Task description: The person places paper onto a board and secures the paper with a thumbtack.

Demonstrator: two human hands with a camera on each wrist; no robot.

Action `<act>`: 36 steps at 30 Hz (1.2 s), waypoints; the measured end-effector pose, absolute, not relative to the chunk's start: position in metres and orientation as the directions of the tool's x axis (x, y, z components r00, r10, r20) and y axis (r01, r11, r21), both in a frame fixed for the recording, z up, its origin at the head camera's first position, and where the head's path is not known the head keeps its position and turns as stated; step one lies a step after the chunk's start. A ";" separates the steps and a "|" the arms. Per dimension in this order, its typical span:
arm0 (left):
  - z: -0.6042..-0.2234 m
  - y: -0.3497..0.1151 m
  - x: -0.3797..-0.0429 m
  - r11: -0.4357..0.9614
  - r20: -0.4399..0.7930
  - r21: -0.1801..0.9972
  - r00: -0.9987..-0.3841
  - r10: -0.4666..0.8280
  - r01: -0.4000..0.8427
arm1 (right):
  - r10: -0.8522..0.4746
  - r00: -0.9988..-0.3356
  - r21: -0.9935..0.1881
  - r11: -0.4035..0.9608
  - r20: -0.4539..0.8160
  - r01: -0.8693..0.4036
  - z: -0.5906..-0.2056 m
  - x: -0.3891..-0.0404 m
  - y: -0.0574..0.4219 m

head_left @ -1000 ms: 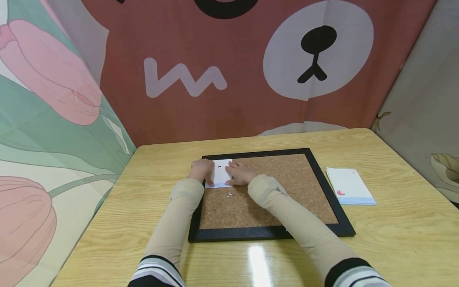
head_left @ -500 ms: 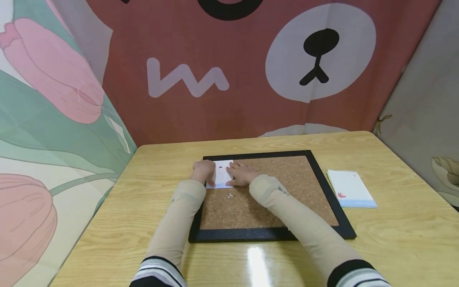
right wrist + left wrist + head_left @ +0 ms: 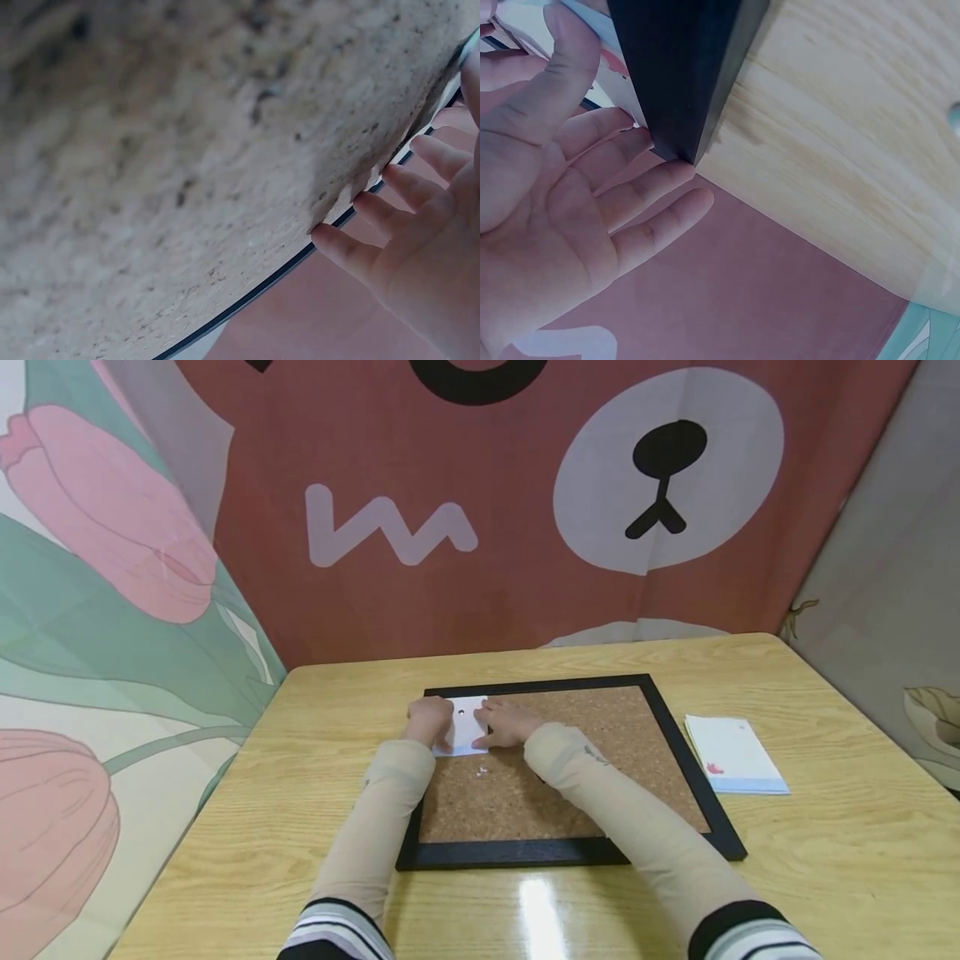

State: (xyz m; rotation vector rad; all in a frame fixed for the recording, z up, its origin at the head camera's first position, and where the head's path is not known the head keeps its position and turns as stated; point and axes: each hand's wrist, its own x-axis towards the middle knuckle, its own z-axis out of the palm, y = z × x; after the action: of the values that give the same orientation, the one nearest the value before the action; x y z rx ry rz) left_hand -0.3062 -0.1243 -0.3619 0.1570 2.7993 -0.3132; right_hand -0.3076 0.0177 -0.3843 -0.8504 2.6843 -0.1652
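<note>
While the left hand (image 3: 430, 721) and right hand (image 3: 510, 723), fingers extended, merely touch the card (image 3: 467, 731) far left on the board (image 3: 630, 760), whitish bits (image 3: 482, 771) lie just nearer; rightward, a pad (image 3: 735, 752) rests on the desk (image 3: 847, 793).

A reddish bear-print curtain (image 3: 495, 602) hangs behind the wooden table (image 3: 847, 860).

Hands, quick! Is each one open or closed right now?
Left hand: open, at the paper's edge.
Right hand: open, fingertips on the paper.
</note>
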 end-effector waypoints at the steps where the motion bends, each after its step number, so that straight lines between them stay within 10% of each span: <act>1: -0.362 -0.124 -0.306 0.969 -0.319 -0.198 -0.945 0.078 0.147 | -0.586 -0.769 -0.209 0.810 -0.256 -0.548 -0.384 -0.308 0.018; 36: -0.365 -0.124 -0.304 0.967 -0.304 -0.207 -0.949 0.082 0.149 | -0.545 -0.826 -0.320 0.816 -0.147 -0.482 -0.361 -0.304 0.064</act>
State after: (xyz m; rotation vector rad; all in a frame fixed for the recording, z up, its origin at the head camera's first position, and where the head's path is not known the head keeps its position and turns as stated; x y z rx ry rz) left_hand -0.3040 -0.1240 -0.3647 0.1693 2.8199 -0.3290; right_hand -0.3041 0.0643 -0.3610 -0.7946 2.7688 -0.3978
